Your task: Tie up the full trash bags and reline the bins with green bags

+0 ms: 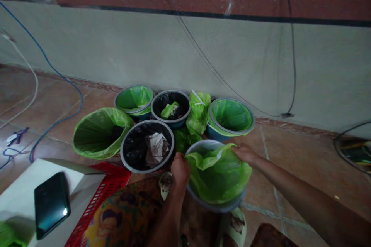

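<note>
Between my feet stands a grey-rimmed trash bin (216, 208) with a green plastic bag (217, 183) spread inside it. My left hand (180, 170) is closed on the bag's left edge. On the far right side, my right hand (244, 153) pinches the same bag's edge. The far part of the bin's rim shows bare behind the bag. Close by on the left is a bin lined with a black bag (136, 146), with crumpled paper (157, 147) in it. A knotted green bag (199, 114) stands behind, between two other bins.
More lined bins (231, 117) line the wall, and an open green bag (100, 133) stands at the left. A phone (52, 204) lies on a white box (81, 185) beside a red basket (95, 197). Cables (58, 71) cross the tiled floor.
</note>
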### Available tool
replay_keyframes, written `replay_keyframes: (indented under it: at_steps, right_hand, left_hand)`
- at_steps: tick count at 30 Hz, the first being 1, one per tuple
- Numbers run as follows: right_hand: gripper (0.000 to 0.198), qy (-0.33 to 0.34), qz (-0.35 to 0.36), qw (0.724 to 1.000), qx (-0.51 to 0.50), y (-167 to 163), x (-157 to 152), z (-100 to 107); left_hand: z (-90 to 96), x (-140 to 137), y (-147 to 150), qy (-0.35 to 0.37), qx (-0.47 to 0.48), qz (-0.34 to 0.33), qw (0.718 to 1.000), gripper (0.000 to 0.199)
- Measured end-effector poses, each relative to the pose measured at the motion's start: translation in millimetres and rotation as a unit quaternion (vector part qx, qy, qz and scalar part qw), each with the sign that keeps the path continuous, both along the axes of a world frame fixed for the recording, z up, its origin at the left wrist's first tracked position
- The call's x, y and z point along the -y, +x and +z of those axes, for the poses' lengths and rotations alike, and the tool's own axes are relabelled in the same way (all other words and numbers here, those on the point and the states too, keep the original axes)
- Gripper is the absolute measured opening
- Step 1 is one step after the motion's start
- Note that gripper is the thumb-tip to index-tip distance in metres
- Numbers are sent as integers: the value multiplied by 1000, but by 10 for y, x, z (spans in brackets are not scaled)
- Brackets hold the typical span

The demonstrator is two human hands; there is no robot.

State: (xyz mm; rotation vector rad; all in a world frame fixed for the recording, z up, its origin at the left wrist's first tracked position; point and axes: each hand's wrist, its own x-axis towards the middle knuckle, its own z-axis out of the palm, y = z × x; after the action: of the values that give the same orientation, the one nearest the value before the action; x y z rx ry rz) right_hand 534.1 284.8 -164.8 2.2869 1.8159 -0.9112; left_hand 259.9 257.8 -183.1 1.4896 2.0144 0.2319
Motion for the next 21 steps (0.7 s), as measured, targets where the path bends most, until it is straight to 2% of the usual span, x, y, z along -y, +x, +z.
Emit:
replay_keyframes:
  at_steps: [3, 5, 9, 12, 15, 16, 18, 21]
  right_hand:
    - [40, -19, -35, 999, 14, 219, 85, 97]
    - [34, -23, -42, 998, 27, 302, 197, 82]
    - [34, -51, -43, 998, 17, 368, 438, -40]
    - [31, 17, -1, 1000, -2, 335, 535, -49]
    - [70, 110, 35, 993, 23, 241, 530, 49]
    - [77, 131, 54, 989, 33, 208, 515, 84]
    - [73, 161, 112, 980, 43, 156, 484, 125]
    - [49, 179, 189, 964, 54, 116, 467, 84]
  left_hand:
    - [36, -34, -33, -8, -25, 9, 1000, 19]
    - [77, -43, -35, -14, -42, 14, 999, 23]
    - [213, -43, 16, 14, -103, -19, 994, 47]
    - [332, -30, 133, 93, -107, -112, 984, 64]
    - [403, -20, 321, 136, -59, -232, 961, 69]
    - [410, -22, 390, 138, -42, -272, 951, 68]
    - [406, -34, 514, 128, -22, -347, 929, 62]
    - [372, -50, 627, 95, -21, -426, 900, 53]
